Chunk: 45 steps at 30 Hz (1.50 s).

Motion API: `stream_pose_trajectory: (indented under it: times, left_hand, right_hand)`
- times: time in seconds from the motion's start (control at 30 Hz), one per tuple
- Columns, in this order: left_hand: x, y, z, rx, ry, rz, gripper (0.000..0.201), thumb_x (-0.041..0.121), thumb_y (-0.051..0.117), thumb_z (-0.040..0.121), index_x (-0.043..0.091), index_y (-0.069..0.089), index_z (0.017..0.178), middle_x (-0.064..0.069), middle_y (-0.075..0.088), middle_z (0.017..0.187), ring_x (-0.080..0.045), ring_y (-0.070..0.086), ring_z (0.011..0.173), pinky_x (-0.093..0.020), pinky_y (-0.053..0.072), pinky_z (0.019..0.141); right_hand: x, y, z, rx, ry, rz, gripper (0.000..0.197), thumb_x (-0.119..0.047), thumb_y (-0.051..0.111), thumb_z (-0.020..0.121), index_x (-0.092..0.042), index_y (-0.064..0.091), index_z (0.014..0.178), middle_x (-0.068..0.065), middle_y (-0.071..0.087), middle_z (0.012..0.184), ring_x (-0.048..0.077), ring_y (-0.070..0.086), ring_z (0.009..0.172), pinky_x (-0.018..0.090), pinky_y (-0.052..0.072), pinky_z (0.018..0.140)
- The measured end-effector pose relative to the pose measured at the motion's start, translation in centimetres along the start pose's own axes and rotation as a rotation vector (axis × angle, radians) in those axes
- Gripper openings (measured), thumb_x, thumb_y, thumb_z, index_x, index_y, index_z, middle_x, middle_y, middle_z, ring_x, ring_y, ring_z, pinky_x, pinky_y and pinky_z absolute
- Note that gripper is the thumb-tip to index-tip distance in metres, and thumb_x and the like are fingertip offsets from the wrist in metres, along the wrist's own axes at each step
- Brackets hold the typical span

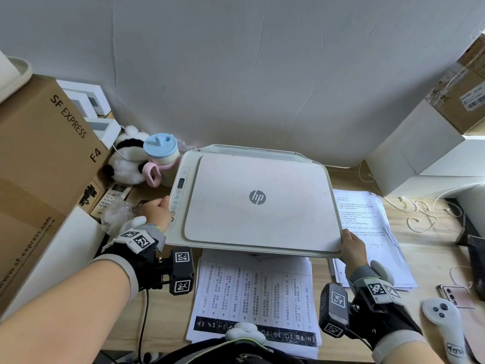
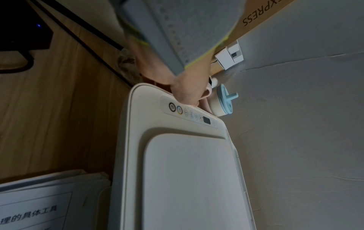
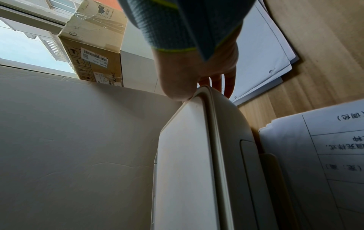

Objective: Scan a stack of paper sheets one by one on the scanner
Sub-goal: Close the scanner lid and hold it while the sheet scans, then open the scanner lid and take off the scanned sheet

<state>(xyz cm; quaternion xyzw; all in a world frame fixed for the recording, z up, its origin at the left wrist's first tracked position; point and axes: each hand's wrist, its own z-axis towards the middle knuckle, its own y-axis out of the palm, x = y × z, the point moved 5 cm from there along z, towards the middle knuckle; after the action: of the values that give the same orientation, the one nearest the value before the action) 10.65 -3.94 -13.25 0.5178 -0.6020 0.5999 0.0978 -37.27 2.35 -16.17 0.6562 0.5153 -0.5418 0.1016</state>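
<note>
lid's down on the scanner, left hand gripping its left edge by the buttons, right hand pinching the front right corner, printed stack on the table up front looks mostly unscanned

The scanner is smooth, matt off-white plastic. The counter has a pale wood-grain finish. The sheets at lower centre are thin printed paper. At left, the box is matt brown cardboard beside a fluffy plush toy. The wall is matt with creases.
</note>
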Motion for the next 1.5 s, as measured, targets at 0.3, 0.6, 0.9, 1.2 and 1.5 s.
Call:
stream_pose_trajectory:
  times: [0.3, 0.6, 0.9, 1.2, 1.5]
  left_hand:
    - [0.4, -0.2, -0.4, -0.019, -0.016, -0.007, 0.039, 0.022, 0.044, 0.099, 0.002, 0.05, 0.065, -0.011, 0.044, 0.059, -0.028, 0.04, 0.064, -0.027, 0.028, 0.059]
    - [4.8, -1.2, -1.1, -0.029, 0.106, -0.077, 0.027, 0.003, 0.042, 0.089, 0.013, 0.067, 0.086, -0.013, 0.07, 0.091, -0.033, 0.064, 0.086, -0.034, 0.047, 0.068]
    - [5.3, 0.9, -1.5, -0.289, -0.044, 0.069, 0.023, 0.01, 0.045, 0.091, 0.008, 0.055, 0.07, -0.016, 0.064, 0.078, -0.024, 0.054, 0.055, -0.027, 0.043, 0.057]
    - [9.7, -0.8, -0.1, -0.29, -0.201, -0.498, 0.013, 0.024, 0.055, 0.083, 0.019, 0.055, 0.071, 0.001, 0.044, 0.061, -0.012, 0.035, 0.046, -0.013, 0.026, 0.045]
    - [20.9, -2.5, 2.5, -0.144, 0.012, -0.75, 0.022, 0.02, 0.047, 0.088, 0.016, 0.053, 0.067, 0.002, 0.058, 0.062, -0.009, 0.047, 0.051, -0.022, 0.024, 0.047]
  right_hand:
    - [-0.1, 0.0, -0.3, 0.006, 0.018, 0.01, 0.026, -0.022, 0.037, 0.097, -0.009, 0.047, 0.077, 0.008, 0.04, 0.074, 0.02, 0.035, 0.072, 0.033, 0.031, 0.068]
    - [-0.4, 0.0, -0.8, -0.024, 0.053, 0.058, 0.03, -0.024, 0.037, 0.098, -0.006, 0.052, 0.079, 0.007, 0.046, 0.074, 0.022, 0.041, 0.078, 0.035, 0.036, 0.073]
    - [-0.4, -0.1, -1.3, -0.034, 0.096, 0.12, 0.029, -0.023, 0.039, 0.097, -0.009, 0.048, 0.073, 0.007, 0.043, 0.074, 0.021, 0.04, 0.07, 0.033, 0.037, 0.067]
    - [0.2, -0.7, -2.6, -0.088, 0.163, 0.337, 0.029, -0.029, 0.034, 0.102, -0.01, 0.054, 0.111, 0.011, 0.054, 0.111, 0.025, 0.05, 0.1, 0.037, 0.042, 0.077]
    - [-0.6, -0.7, -2.3, -0.1, 0.137, 0.276, 0.037, -0.025, 0.047, 0.097, -0.008, 0.054, 0.129, 0.006, 0.054, 0.119, 0.024, 0.047, 0.105, 0.036, 0.043, 0.082]
